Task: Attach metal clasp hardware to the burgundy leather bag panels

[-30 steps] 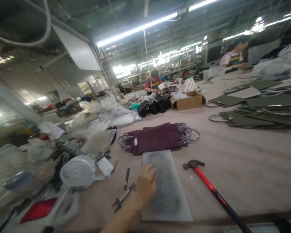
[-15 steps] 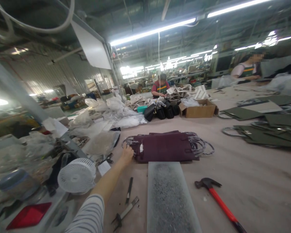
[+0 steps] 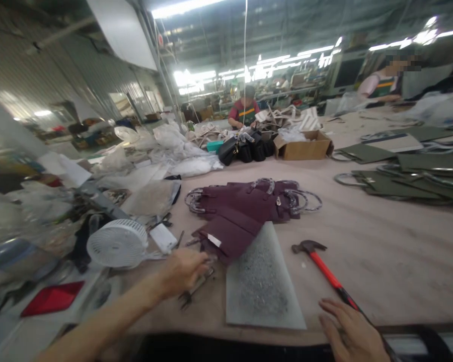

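My left hand [image 3: 184,271] is closed at the near left end of a burgundy bag panel [image 3: 236,234], apparently by its plastic-wrapped handle; the exact grip is blurred. The panel lies aslant, partly over the far end of a grey stone slab [image 3: 264,289]. Behind it is a stack of burgundy bag panels [image 3: 230,193] with plastic-wrapped handles at both ends. My right hand [image 3: 349,329], fingers apart and holding nothing, is beside the red handle of a claw hammer [image 3: 324,264]. A metal tool [image 3: 198,289] lies under and beside my left hand, partly hidden.
A white fan [image 3: 117,244] and a red piece [image 3: 53,298] are on the left, near plastic bags. Dark green bag panels [image 3: 400,183] lie on the right. Black bags [image 3: 245,150] and a cardboard box [image 3: 304,146] stand at the back. Two people work beyond.
My left hand has drawn one burgundy panel off the stack, towards me and onto the slab's far end. My right hand has come into view by the hammer. The view has tilted down.
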Action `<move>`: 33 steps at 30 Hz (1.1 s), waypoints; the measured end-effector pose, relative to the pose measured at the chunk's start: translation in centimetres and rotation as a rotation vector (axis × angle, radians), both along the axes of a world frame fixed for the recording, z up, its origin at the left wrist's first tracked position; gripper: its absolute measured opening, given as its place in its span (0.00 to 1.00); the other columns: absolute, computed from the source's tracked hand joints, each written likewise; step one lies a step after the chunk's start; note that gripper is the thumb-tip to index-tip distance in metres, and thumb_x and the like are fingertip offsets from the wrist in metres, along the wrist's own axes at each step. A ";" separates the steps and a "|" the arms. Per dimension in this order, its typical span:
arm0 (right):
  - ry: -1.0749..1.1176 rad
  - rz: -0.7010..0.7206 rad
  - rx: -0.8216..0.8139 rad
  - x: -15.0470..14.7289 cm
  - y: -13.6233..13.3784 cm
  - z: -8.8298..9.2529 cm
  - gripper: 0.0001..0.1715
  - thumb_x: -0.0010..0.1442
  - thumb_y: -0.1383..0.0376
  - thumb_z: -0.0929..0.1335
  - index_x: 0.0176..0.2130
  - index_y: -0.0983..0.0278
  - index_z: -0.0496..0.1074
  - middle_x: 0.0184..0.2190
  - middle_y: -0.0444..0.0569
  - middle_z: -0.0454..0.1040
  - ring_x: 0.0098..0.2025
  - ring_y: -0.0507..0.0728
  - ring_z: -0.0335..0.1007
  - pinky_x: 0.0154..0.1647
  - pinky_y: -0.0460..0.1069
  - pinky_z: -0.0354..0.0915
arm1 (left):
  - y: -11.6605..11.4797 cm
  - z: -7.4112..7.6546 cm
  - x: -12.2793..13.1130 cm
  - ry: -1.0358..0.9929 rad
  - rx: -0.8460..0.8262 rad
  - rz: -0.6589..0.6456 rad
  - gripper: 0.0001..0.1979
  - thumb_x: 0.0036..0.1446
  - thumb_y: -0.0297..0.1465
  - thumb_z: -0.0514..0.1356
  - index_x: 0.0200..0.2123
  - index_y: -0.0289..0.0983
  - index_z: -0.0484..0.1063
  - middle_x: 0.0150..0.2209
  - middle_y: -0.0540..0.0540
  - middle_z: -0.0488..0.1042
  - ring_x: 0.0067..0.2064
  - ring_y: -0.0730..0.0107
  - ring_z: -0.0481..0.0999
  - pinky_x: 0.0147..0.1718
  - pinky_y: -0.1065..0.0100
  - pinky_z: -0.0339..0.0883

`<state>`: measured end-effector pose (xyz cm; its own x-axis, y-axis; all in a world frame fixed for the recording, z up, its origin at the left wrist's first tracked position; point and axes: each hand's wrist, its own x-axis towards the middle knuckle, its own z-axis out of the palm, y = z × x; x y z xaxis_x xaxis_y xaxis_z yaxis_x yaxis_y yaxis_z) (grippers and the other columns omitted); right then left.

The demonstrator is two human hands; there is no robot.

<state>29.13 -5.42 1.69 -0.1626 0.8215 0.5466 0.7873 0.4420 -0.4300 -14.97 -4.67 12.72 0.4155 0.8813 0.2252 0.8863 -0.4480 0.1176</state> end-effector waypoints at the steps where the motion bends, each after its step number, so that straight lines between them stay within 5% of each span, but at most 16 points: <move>1: 0.022 0.029 -0.042 -1.4 0.2 0.2 0.15 0.66 0.55 0.64 0.41 0.59 0.77 0.42 0.53 0.81 0.44 0.65 0.78 0.46 0.62 0.74 | -2.2 -1.0 2.8 -0.072 -0.021 0.009 0.09 0.64 0.29 0.55 0.42 0.39 0.75 0.35 0.44 0.79 0.37 0.64 0.79 0.39 0.67 0.72; 6: 0.070 0.096 -0.206 -5.6 1.1 -0.2 0.22 0.68 0.51 0.61 0.47 0.62 0.76 0.47 0.57 0.79 0.50 0.65 0.76 0.52 0.62 0.71 | -7.5 -6.0 17.1 -0.223 -0.306 0.143 0.11 0.58 0.25 0.58 0.45 0.37 0.72 0.36 0.41 0.80 0.35 0.59 0.81 0.33 0.64 0.74; 10: -0.051 0.131 -0.258 -5.7 1.8 -1.2 0.29 0.68 0.50 0.60 0.57 0.64 0.71 0.57 0.61 0.73 0.60 0.68 0.68 0.60 0.68 0.62 | -7.4 -7.6 22.7 -0.184 -0.340 0.156 0.18 0.53 0.22 0.58 0.49 0.32 0.70 0.38 0.38 0.79 0.36 0.55 0.81 0.32 0.63 0.75; 14: -0.153 0.173 -0.337 -5.4 1.8 -2.0 0.32 0.67 0.50 0.61 0.62 0.63 0.66 0.62 0.61 0.68 0.64 0.68 0.63 0.63 0.70 0.57 | -7.7 -8.1 22.6 -0.130 -0.253 0.075 0.24 0.54 0.23 0.58 0.55 0.27 0.67 0.37 0.37 0.78 0.34 0.56 0.80 0.30 0.63 0.74; 21: -0.149 0.119 -0.228 -5.8 0.7 -4.2 0.33 0.69 0.52 0.59 0.65 0.67 0.61 0.61 0.64 0.69 0.62 0.69 0.65 0.61 0.67 0.62 | -8.4 -9.2 21.8 -0.107 -0.139 -0.068 0.16 0.57 0.26 0.58 0.49 0.29 0.68 0.33 0.40 0.77 0.31 0.60 0.78 0.26 0.64 0.71; 27: -0.125 0.158 -0.191 -4.8 2.5 -5.5 0.33 0.69 0.49 0.59 0.64 0.66 0.62 0.58 0.63 0.72 0.58 0.69 0.69 0.58 0.66 0.66 | -7.0 -8.1 22.3 -0.089 -0.153 -0.048 0.16 0.56 0.30 0.59 0.46 0.29 0.67 0.33 0.42 0.75 0.29 0.63 0.76 0.23 0.65 0.69; 33: -0.107 0.184 -0.154 -4.2 2.7 -5.9 0.35 0.68 0.46 0.60 0.63 0.65 0.63 0.56 0.63 0.73 0.55 0.71 0.72 0.56 0.67 0.68 | -7.8 -8.9 22.4 -0.165 -0.050 -0.049 0.21 0.59 0.30 0.58 0.53 0.23 0.65 0.34 0.41 0.76 0.30 0.63 0.76 0.23 0.65 0.69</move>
